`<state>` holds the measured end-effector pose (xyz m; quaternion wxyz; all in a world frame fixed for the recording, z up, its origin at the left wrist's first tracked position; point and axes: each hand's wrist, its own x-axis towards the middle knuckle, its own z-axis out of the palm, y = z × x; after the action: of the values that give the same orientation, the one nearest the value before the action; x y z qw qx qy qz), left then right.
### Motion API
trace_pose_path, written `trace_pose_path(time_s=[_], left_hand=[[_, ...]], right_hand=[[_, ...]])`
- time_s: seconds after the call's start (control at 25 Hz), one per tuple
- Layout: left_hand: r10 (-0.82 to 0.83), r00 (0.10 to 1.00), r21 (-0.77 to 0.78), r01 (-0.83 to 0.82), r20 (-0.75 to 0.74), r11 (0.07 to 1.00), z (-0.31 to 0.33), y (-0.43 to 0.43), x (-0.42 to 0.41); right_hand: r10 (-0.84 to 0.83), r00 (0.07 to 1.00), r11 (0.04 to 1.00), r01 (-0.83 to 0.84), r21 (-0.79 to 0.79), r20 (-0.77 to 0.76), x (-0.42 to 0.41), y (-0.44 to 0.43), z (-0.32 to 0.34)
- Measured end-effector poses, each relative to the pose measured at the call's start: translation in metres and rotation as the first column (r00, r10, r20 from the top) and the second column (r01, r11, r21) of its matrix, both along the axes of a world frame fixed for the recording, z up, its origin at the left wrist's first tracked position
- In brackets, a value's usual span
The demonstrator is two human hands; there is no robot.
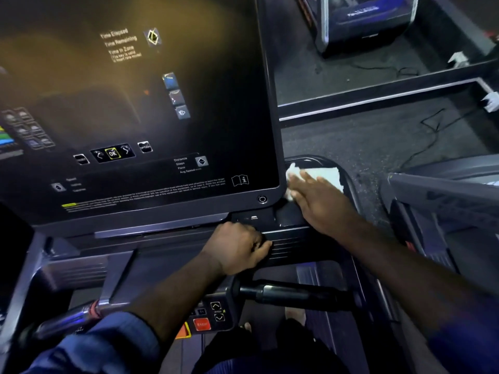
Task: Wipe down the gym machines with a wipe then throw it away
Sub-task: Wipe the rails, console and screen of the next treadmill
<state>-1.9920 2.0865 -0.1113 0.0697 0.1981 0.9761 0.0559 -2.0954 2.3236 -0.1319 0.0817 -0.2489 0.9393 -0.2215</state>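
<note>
Room: dark gym floor (378, 141) beyond the console (135, 103).
Wipe: white wipe (324, 174) spread just right of the console.
Hands: right hand (316, 201) flat on it, fingers straight; left hand (237, 247) gripping the ledge (291, 247) below the console.
Progress: mid-wipe (bin yet to come, I reckon).

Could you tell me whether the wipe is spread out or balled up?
Mostly spread: the wipe lies flat on the side tray under the flat right hand, its left edge crumpled.
</note>
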Motion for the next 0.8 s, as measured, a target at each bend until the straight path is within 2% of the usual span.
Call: trace_pose_path(time_s=[0.04, 0.12, 0.2, 0.28, 0.36, 0.44, 0.56, 0.64, 0.72, 0.8], left_hand=[[-0.021, 0.999, -0.052, 0.023, 0.030, 0.998, 0.000, 0.004, -0.003], [-0.063, 0.997, -0.058, 0.066, 0.049, 0.996, 0.002, 0.008, -0.009], [-0.065, 0.996, 0.018, 0.064, 0.058, 0.998, 0.002, 0.007, -0.010], [-0.037, 0.998, 0.104, 0.031, 0.052, 0.994, 0.000, 0.004, -0.009], [-0.039, 0.999, 0.142, 0.035, 0.025, 0.989, -0.003, 0.003, -0.009], [-0.045, 0.999, 0.141, 0.044, 0.005, 0.989, -0.007, 0.002, -0.009], [-0.042, 0.999, 0.123, 0.044, -0.014, 0.991, -0.008, 0.001, -0.009], [-0.046, 0.999, 0.119, 0.046, -0.005, 0.992, -0.005, 0.003, -0.009], [-0.052, 0.999, 0.116, 0.051, 0.004, 0.992, -0.001, 0.004, -0.010], [-0.053, 0.999, 0.123, 0.052, 0.011, 0.991, 0.000, 0.004, -0.011]], right_hand=[[-0.031, 1.000, 1.000, 0.031, -0.005, 0.005, -0.016, -0.016, 0.000], [-0.027, 1.000, 0.999, 0.028, -0.025, 0.014, -0.018, -0.040, 0.007], [0.005, 1.000, 0.998, -0.006, -0.064, -0.011, 0.015, -0.038, 0.009], [0.071, 0.996, 0.997, -0.073, -0.024, -0.057, 0.062, -0.015, 0.008], [0.175, 0.984, 0.984, -0.174, 0.040, -0.027, 0.086, 0.007, 0.008], [0.193, 0.981, 0.977, -0.190, 0.098, -0.023, 0.051, 0.015, 0.001], [0.115, 0.993, 0.954, -0.100, 0.282, -0.036, -0.031, -0.010, 0.002], [0.111, 0.994, 0.942, -0.109, 0.319, 0.011, -0.050, -0.033, 0.010], [0.141, 0.989, 0.948, -0.145, 0.284, 0.035, -0.023, -0.040, 0.012], [0.187, 0.982, 0.940, -0.168, 0.299, -0.037, 0.036, -0.019, 0.006]])
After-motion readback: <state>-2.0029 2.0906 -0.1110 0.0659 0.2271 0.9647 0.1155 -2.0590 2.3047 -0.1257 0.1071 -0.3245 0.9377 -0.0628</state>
